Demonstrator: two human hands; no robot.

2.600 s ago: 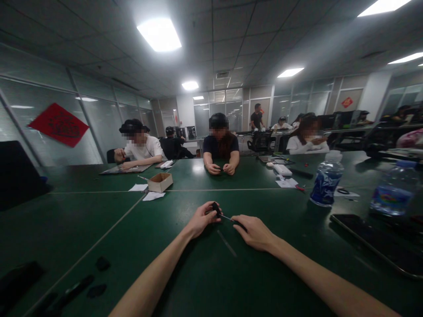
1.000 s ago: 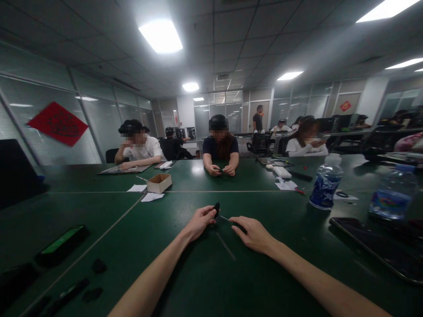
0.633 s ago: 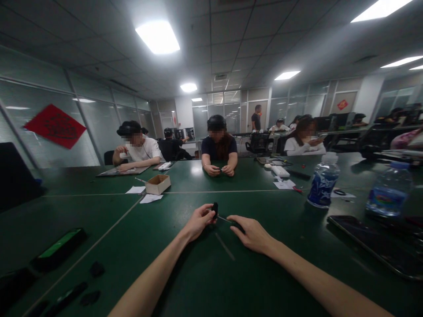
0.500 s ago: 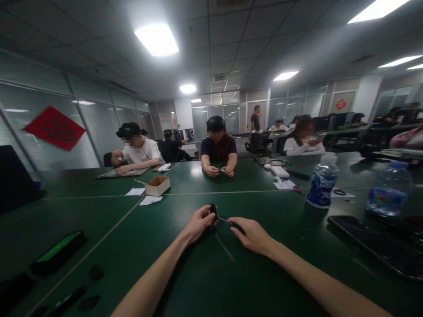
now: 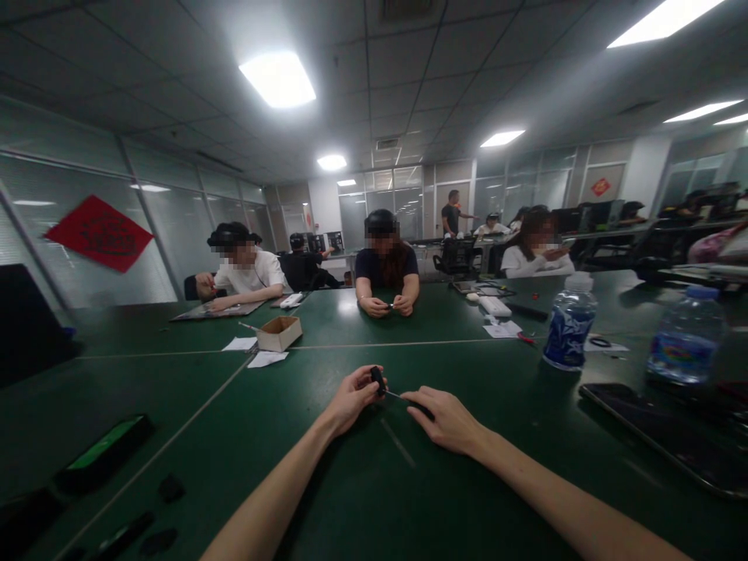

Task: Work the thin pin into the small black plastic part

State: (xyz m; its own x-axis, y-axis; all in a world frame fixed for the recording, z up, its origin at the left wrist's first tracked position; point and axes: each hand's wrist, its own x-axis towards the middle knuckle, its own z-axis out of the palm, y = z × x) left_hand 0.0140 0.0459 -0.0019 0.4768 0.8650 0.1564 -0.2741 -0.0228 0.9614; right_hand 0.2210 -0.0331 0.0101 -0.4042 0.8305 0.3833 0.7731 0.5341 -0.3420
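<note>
My left hand [image 5: 352, 400] is closed on a small black part [image 5: 377, 379], held upright between thumb and fingers just above the green table. A screwdriver [image 5: 393, 395] with a thin metal shaft points left, its tip at the lower side of the black part; whether it sits in a screw cannot be seen. Around its dark handle [image 5: 421, 409] my right hand [image 5: 447, 421] is closed, fingers stretched along it. Both forearms reach in from the bottom edge.
At left lie a black case with a green inside [image 5: 105, 452] and several small dark pieces [image 5: 171, 488]. A cardboard box [image 5: 279, 335] stands ahead. Two bottles [image 5: 569, 323] and a phone [image 5: 660, 432] are at right. Across the table a person [image 5: 386, 269] works with their hands.
The black part has tilted slightly and sunk a little, and the screwdriver handle shows more under my right fingers. Both hands stay in nearly the same place.
</note>
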